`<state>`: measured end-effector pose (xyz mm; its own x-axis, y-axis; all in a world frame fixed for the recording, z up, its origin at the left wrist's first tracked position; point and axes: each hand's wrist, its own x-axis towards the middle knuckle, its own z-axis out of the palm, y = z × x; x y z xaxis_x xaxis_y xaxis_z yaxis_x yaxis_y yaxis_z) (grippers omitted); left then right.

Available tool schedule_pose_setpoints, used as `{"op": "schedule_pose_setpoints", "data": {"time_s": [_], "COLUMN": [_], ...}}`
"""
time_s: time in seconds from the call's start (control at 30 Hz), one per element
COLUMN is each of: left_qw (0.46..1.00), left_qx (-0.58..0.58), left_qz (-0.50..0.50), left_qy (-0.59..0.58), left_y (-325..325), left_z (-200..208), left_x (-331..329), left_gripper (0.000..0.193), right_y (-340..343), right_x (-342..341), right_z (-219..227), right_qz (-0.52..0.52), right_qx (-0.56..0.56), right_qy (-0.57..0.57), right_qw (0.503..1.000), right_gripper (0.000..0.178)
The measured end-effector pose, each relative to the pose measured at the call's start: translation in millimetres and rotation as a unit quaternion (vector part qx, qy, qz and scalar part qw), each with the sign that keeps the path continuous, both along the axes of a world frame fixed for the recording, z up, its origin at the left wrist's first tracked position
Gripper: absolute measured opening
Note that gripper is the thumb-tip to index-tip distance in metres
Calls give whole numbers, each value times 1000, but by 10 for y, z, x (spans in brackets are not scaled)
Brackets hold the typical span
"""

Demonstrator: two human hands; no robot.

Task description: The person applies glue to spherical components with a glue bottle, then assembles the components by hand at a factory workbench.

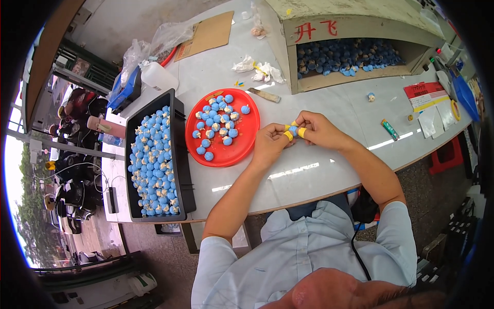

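Note:
Between my fingertips, above the table, is a small blue ball (pixel 293 131) with a pale part that my fingers mostly cover. My left hand (pixel 270 142) pinches it from the left, and my right hand (pixel 320 130) grips it from the right. Yellow wraps cover several of my fingertips. Left of my hands lies a round red tray (pixel 242 150) with several similar blue-and-cream balls spread on it. Beyond that, a black crate (pixel 181 121) is filled with many more of them.
A box-like cabinet (pixel 288 41) at the back holds many blue pieces. Nearby lie a flat wooden strip (pixel 264 95), crumpled white plastic (pixel 260 69), a single ball (pixel 371 97), a green tube (pixel 390 130) and a red-and-yellow packet (pixel 426 95). A white jug (pixel 158 77) stands behind the crate.

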<state>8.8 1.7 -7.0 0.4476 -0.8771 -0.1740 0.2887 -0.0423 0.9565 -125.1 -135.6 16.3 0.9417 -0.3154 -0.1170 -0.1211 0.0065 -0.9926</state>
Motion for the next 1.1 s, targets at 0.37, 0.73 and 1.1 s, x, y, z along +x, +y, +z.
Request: {"op": "schedule_pose_setpoints", "data": {"time_s": [0.37,0.73,1.1], "left_qw": [1000,999,1000], "left_qx": [4,13,-13], "left_qz": [-7,-4,-3], "left_qy": [-19,-29,-23], "left_y": [16,23,23], "left_z": [-2,55,40], "left_x": [10,-12,-13], "left_gripper": [18,18,18], "right_y": [-18,-33,-45], "right_x": [4,-6,-4], "right_z": [5,-6,-13], "right_qz": [9,9,6], "right_qx": [16,25,17], "right_qy": [18,18,17], "right_qw": [1000,999,1000], "right_gripper": [13,13,12]}}
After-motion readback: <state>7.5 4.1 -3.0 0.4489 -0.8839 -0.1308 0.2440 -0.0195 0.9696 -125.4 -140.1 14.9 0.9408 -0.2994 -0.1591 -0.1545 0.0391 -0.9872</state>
